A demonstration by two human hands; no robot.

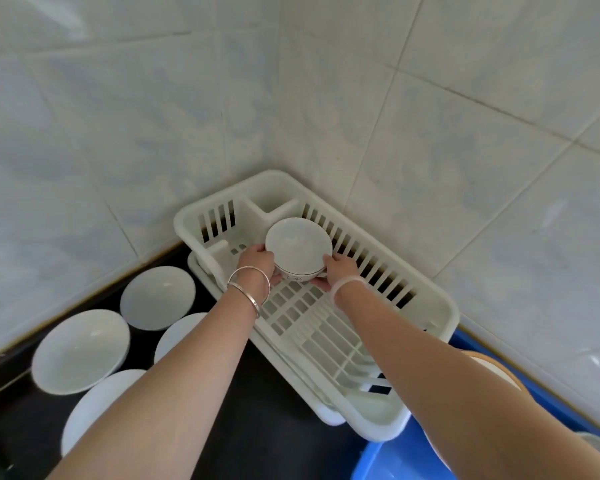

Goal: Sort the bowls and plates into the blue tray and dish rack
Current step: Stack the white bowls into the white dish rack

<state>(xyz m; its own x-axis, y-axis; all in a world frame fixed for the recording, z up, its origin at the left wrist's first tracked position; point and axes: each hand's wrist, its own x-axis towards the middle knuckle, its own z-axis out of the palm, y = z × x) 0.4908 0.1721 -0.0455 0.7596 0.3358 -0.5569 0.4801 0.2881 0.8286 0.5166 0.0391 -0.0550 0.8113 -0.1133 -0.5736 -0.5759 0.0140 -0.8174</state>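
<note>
Bowl (298, 245) first: we hold a white one between both hands over the far half of the dish rack (430, 296), its mouth tipped toward us. Our left hand (257, 263) cups its left side, our right hand (338, 271) its right and underside, fingers curled onto the wall near a thin dark line around the base. The bowl sits just beside the rack's slotted right wall and just in front of the divider of the closed corner compartment. Toward us the rack's grid floor lies bare. The rack is pushed into the corner of the tiled wall (465, 133), so its far and right edges have little room, while its left and near edges face open table (274, 441), which is dark. Left of the rack, four white plates (80, 351) lie flat, close together, partly under our left forearm. At lower right the blue tray (395, 462) touches the rack's near corner, with dishes in it mostly hidden by our right arm.
</note>
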